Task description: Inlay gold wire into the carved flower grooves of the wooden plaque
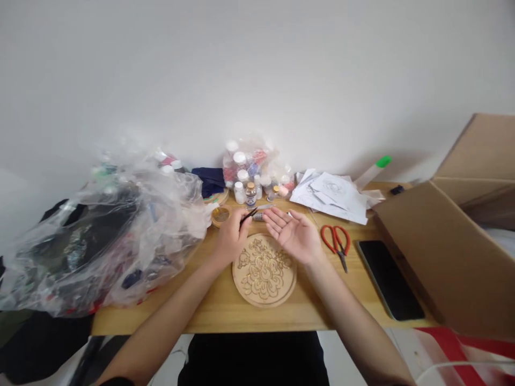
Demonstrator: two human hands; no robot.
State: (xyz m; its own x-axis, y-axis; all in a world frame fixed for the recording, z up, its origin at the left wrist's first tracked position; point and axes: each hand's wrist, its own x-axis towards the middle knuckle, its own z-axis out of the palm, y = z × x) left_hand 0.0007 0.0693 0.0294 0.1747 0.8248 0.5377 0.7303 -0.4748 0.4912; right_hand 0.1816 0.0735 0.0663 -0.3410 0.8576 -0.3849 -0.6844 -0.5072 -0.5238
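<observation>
My left hand (232,236) is closed around a pair of black tweezers (249,215), their tips pointing up and to the right. Facing it, my right hand (295,234) is turned palm up with the fingers stretched out, and I see nothing in it. Both hands hover over the far edge of a round wooden board (265,273) carved with a flower pattern. A small round amber container (220,215) sits just beyond my left hand. Behind the hands lies a small silver tube (258,216), partly hidden.
Small jars (250,194) and bagged bottles stand against the wall. Plastic bags (161,225) cover the left side. To the right are papers (330,194), red-handled scissors (338,244), a phone (390,280) and an open cardboard box (434,246).
</observation>
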